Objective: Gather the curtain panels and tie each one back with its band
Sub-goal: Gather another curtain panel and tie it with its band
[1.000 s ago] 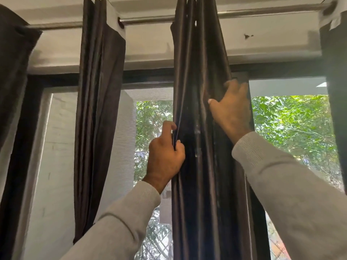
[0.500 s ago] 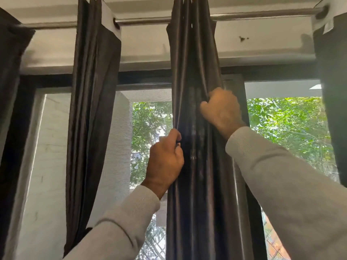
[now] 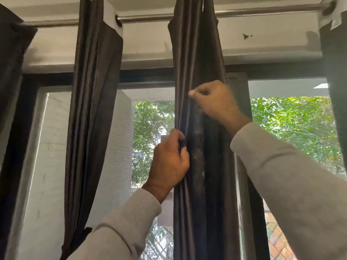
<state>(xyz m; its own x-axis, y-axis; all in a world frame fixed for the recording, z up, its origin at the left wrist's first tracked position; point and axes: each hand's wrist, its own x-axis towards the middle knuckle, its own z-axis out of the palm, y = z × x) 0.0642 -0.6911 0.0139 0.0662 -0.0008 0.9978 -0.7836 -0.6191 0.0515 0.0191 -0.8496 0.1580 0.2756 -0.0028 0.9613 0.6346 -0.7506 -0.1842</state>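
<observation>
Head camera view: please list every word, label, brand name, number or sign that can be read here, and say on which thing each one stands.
None: no readable text shows anywhere in this view.
The middle curtain panel, gripped by the left hand and the right hand, is plain dark fabric.
The white tag at the far right panel's top shows no legible print.
The curtain rod bears no marking.

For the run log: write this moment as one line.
stage: gathering | left hand: grips front folds of dark brown satin curtain panel | right hand: pinches same panel higher up | tie band: not seen | steel rod: panel hanging
</observation>
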